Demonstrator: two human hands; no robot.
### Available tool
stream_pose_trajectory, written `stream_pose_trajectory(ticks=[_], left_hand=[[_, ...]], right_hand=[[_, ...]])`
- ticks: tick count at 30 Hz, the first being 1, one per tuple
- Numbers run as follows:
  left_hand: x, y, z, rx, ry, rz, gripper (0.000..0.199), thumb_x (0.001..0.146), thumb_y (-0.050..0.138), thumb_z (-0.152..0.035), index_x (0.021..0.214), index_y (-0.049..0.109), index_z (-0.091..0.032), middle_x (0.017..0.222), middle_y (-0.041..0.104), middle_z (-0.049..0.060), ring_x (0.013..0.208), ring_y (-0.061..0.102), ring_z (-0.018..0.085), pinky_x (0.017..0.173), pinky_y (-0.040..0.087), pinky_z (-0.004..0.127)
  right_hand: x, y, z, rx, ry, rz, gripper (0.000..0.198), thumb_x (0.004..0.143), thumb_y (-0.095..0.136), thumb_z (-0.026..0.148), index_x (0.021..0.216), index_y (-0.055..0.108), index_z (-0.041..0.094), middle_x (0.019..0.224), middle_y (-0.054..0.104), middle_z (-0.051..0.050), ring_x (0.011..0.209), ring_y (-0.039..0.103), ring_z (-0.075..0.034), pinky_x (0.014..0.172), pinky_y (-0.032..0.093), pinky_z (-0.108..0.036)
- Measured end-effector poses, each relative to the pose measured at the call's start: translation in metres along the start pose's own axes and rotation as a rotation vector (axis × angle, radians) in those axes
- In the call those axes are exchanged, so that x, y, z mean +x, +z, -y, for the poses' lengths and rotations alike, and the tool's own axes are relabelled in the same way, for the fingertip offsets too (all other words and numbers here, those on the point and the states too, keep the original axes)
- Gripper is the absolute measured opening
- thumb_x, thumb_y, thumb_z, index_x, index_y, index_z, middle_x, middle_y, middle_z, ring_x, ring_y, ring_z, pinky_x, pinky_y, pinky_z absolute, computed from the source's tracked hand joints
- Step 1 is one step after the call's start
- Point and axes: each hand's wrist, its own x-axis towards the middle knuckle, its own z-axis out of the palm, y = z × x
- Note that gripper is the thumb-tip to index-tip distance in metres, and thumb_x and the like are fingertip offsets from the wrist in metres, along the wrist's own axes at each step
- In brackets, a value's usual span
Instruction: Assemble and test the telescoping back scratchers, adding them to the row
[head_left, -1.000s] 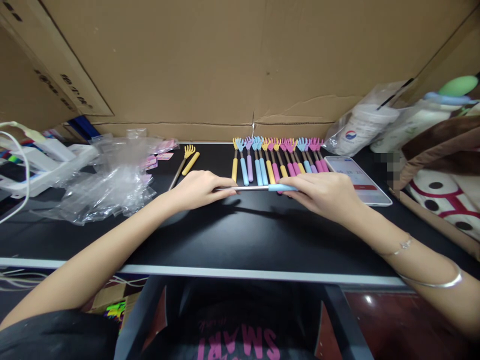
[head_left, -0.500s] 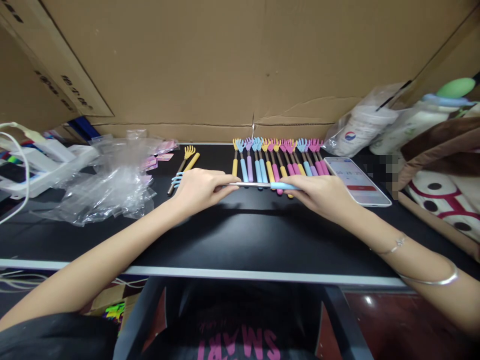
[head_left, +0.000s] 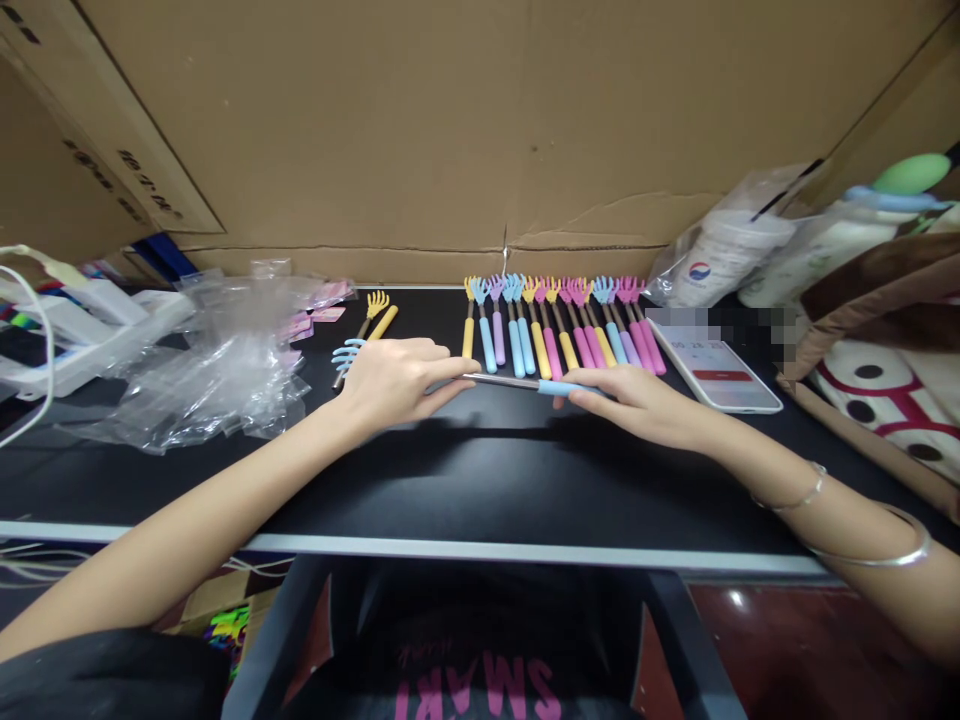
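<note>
Both hands hold a telescopic back scratcher with a metal rod (head_left: 502, 380) and a light-blue handle (head_left: 559, 387), just above the black desk. My left hand (head_left: 397, 380) is closed on the rod; a blue claw head (head_left: 349, 353) sticks out beyond its far side. My right hand (head_left: 637, 400) grips the blue handle between thumb and fingers. Behind my left hand lies a yellow-clawed back scratcher (head_left: 377, 303) beside a yellow handle (head_left: 385, 322), partly hidden. A row of back scratchers (head_left: 559, 335) in yellow, blue, purple and pink lies beyond my hands, claws pointing away.
Clear plastic bags (head_left: 232, 370) are heaped on the left, near a white power strip (head_left: 105, 340) with cables. On the right lie a phone (head_left: 720, 370), a bagged cup (head_left: 727, 260) and a plush-looking bag (head_left: 885, 390). Cardboard (head_left: 420, 130) walls the back.
My right hand has lowered slightly and its fingers have shifted on the blue handle, so the scratcher now slopes down to the right. My left hand has moved slightly left.
</note>
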Motion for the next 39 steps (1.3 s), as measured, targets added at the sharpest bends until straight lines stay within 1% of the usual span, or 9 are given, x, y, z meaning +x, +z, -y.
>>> stream_pose_trajectory(ticks=[5,11,14,17,23,28,31,35,39], left_hand=[[-0.002,0.005,-0.002,-0.005,-0.008,0.002,0.033,0.093,0.041,-0.043,0.100,0.069,-0.027,0.067,0.066,0.001,0.064,0.061,0.013,0.049,0.026,0.024],[-0.003,0.010,-0.004,-0.113,-0.071,0.100,0.033,0.094,0.040,-0.044,0.101,0.068,-0.027,0.081,0.071,0.000,0.070,0.065,0.014,0.053,0.033,0.022],[-0.002,0.011,-0.004,-0.205,-0.114,0.162,0.034,0.094,0.039,-0.044,0.103,0.067,-0.027,0.092,0.072,0.000,0.077,0.067,0.016,0.058,0.037,0.022],[0.000,0.010,-0.003,-0.324,-0.159,0.232,0.034,0.094,0.040,-0.044,0.105,0.066,-0.026,0.096,0.071,0.001,0.083,0.066,0.017,0.063,0.039,0.022],[0.004,0.009,-0.004,-0.690,-0.233,0.444,0.035,0.094,0.039,-0.042,0.100,0.067,-0.021,0.078,0.068,-0.001,0.065,0.057,0.012,0.062,0.037,0.020],[0.006,0.009,-0.005,-0.897,-0.217,0.481,0.037,0.094,0.038,-0.041,0.096,0.067,-0.017,0.090,0.068,0.001,0.079,0.059,0.014,0.073,0.039,0.020],[0.006,0.009,-0.007,-0.864,-0.236,0.469,0.036,0.094,0.039,-0.040,0.095,0.067,-0.018,0.086,0.068,0.000,0.076,0.059,0.013,0.070,0.039,0.020],[0.004,0.004,-0.013,-0.650,-0.292,0.404,0.034,0.093,0.041,-0.042,0.094,0.068,-0.022,0.074,0.066,-0.001,0.061,0.055,0.012,0.057,0.033,0.020],[0.002,-0.001,-0.017,-0.461,-0.281,0.344,0.030,0.092,0.042,-0.042,0.096,0.067,-0.024,0.072,0.066,-0.001,0.060,0.057,0.014,0.055,0.031,0.022]], right_hand=[[0.001,0.001,0.000,0.011,0.019,0.017,0.042,0.092,0.033,0.047,0.093,0.065,0.019,0.084,0.068,-0.004,0.074,0.061,-0.013,0.066,0.041,-0.023],[0.000,0.007,-0.008,-0.319,-0.008,-0.095,0.037,0.092,0.036,0.044,0.101,0.063,0.019,0.069,0.065,-0.002,0.058,0.058,-0.013,0.055,0.035,-0.023],[-0.002,0.008,-0.010,-0.472,-0.050,-0.165,0.036,0.092,0.035,0.043,0.099,0.063,0.020,0.062,0.063,-0.001,0.052,0.055,-0.012,0.052,0.031,-0.022],[-0.004,0.008,-0.011,-0.606,-0.096,-0.256,0.038,0.093,0.035,0.044,0.095,0.064,0.020,0.060,0.064,-0.001,0.050,0.055,-0.012,0.049,0.029,-0.023],[-0.005,0.006,-0.007,-0.693,-0.156,-0.378,0.033,0.092,0.040,0.042,0.089,0.066,0.022,0.079,0.071,0.001,0.065,0.063,-0.009,0.048,0.029,-0.022],[-0.004,0.005,-0.003,-0.750,-0.213,-0.418,0.029,0.092,0.043,0.040,0.090,0.067,0.023,0.081,0.071,0.001,0.070,0.063,-0.008,0.051,0.032,-0.021],[-0.003,0.003,-0.002,-0.798,-0.232,-0.428,0.030,0.092,0.043,0.040,0.087,0.066,0.021,0.079,0.071,0.001,0.069,0.062,-0.009,0.053,0.034,-0.022],[-0.003,0.002,-0.002,-0.808,-0.198,-0.422,0.033,0.093,0.040,0.040,0.085,0.066,0.021,0.079,0.071,0.000,0.069,0.062,-0.009,0.053,0.033,-0.022],[-0.004,0.005,-0.007,-0.751,-0.166,-0.415,0.034,0.093,0.039,0.042,0.089,0.066,0.022,0.081,0.071,0.000,0.069,0.063,-0.009,0.050,0.030,-0.022]])
